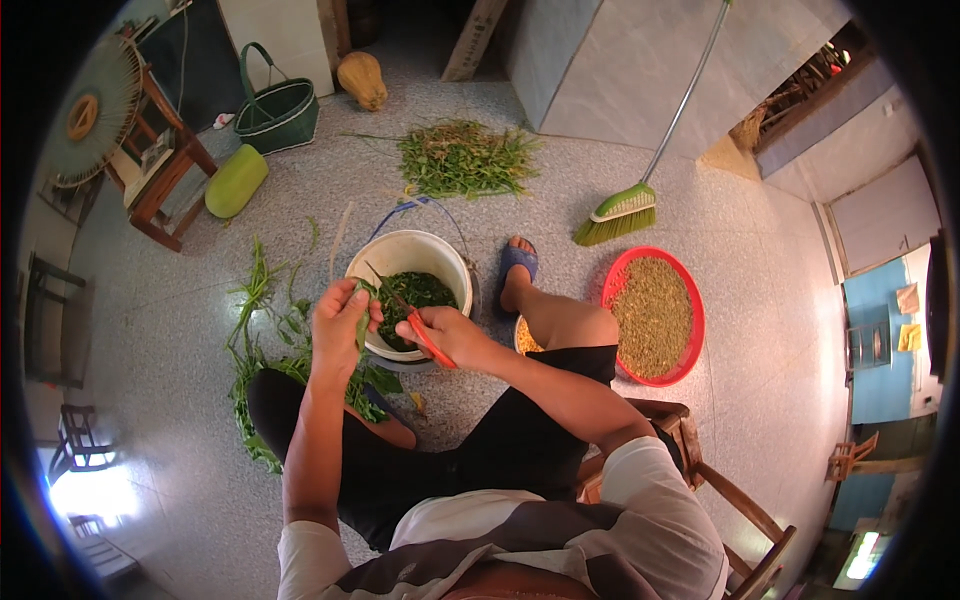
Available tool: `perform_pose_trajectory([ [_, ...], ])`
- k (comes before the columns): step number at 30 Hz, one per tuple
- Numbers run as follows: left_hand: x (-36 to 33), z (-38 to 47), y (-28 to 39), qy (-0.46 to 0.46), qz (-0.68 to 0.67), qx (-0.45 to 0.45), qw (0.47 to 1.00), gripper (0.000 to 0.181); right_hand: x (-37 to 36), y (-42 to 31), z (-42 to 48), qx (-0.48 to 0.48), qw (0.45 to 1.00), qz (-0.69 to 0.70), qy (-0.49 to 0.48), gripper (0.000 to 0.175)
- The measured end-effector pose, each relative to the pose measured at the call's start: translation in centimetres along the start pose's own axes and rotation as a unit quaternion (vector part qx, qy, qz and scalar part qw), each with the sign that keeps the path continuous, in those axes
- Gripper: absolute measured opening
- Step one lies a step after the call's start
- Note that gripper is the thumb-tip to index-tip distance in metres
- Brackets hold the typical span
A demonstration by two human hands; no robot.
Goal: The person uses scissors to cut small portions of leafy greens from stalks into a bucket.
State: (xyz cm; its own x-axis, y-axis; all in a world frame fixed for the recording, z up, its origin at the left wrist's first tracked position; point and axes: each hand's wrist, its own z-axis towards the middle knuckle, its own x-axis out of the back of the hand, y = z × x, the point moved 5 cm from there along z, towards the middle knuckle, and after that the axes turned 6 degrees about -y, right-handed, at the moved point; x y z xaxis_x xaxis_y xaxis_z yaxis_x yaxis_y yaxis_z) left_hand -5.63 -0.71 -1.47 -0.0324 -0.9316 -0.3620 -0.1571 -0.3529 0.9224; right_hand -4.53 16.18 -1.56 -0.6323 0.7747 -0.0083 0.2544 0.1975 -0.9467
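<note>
My left hand (341,319) grips a bunch of green leaves (364,319) above the left rim of a white plastic bucket (456,262). In my right hand (450,335) is a pair of scissors with orange-red handles (426,339), its dark blades pointing up and left, close to the leaves. Whether the blades are parted is hard to tell. Chopped dark greens (420,289) lie in the bottom of the bucket. Loose leafy stems (255,345) are spread on the floor left of the bucket and around my left leg.
A red basin (699,315) of brown grain-like material stands right of my knee, near a small container of yellow kernels (527,339). Beyond the bucket lie a heap of cut stems (465,157), a broom (619,210), a green gourd (236,181), a pumpkin (362,81) and a green basket (277,116).
</note>
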Motion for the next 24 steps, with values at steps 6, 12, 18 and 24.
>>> perform_pose_trajectory([
  [6,0.5,0.0,-0.4,-0.037,-0.097,-0.013,0.995,0.007,0.1,-0.7,-0.2,0.046,0.964,-0.260,0.036,0.044],
  [12,0.4,0.0,-0.8,-0.041,-0.121,0.013,0.992,0.006,0.2,-0.9,-0.4,0.053,0.955,-0.288,0.040,0.035],
  [18,0.4,0.1,-0.4,-0.022,-0.067,-0.021,0.997,0.004,0.2,-1.3,-0.5,0.037,0.953,-0.299,0.031,0.036],
  [24,-0.2,-0.5,0.5,0.057,0.188,-0.137,0.971,0.015,0.3,-1.9,-0.7,0.023,0.968,-0.246,0.041,0.042],
])
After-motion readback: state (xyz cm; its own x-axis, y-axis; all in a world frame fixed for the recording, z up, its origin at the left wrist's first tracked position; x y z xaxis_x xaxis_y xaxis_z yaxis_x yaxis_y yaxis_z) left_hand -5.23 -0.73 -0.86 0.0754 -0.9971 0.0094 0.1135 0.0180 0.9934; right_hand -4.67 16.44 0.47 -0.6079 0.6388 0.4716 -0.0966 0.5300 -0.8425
